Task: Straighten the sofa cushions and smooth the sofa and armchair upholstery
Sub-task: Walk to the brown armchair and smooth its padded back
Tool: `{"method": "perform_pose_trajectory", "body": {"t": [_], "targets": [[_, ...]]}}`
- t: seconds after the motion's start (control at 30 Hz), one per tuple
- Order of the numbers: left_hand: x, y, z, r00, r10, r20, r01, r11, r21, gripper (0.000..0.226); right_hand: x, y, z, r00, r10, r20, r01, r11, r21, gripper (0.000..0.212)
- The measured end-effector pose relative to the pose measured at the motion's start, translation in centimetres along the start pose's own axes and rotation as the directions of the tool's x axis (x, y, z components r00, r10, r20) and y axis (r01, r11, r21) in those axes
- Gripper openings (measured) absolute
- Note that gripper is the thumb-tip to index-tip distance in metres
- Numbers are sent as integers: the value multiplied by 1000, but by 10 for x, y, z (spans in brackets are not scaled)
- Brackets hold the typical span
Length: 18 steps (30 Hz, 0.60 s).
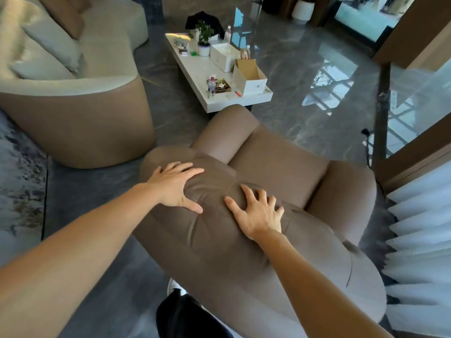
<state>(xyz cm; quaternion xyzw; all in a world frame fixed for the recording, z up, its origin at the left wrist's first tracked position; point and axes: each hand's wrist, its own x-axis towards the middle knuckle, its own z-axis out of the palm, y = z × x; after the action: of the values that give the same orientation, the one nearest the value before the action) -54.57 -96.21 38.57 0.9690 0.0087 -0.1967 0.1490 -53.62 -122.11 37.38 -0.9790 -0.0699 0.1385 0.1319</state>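
Observation:
A brown leather armchair (pixel 275 164) fills the lower middle, seen from behind its padded backrest. My left hand (pixel 174 185) lies flat with fingers spread on the top left of the backrest. My right hand (pixel 258 212) presses flat, fingers apart, on the backrest's top right, a palm's width from the left hand. Creases run in the leather between and below the hands. The cream and brown sofa (pixel 80 93) stands at upper left, with pale cushions (pixel 52 46) and a brown cushion (pixel 64 13) leaning on its back.
A white coffee table (pixel 217 67) beyond the armchair carries an open cardboard box (pixel 249 74), a potted plant (pixel 204 37), bottles and small items. Glossy grey floor lies to the right. A patterned rug (pixel 17 186) lies at left, pleated white curtains (pixel 419 235) at right.

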Motion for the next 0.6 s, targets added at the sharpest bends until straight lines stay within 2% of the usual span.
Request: {"method": "perform_pose_trajectory", "body": {"t": [0.3,0.6], "targets": [[105,-128,-105,982,125,143,-137,987,79,127,88,-146,29,976,215,-16,-209,963,171,94],[229,-202,-183,939,261,225,-298,942,151,125,181,-244,32,917,398,-41,-372,886,277,94]]}}
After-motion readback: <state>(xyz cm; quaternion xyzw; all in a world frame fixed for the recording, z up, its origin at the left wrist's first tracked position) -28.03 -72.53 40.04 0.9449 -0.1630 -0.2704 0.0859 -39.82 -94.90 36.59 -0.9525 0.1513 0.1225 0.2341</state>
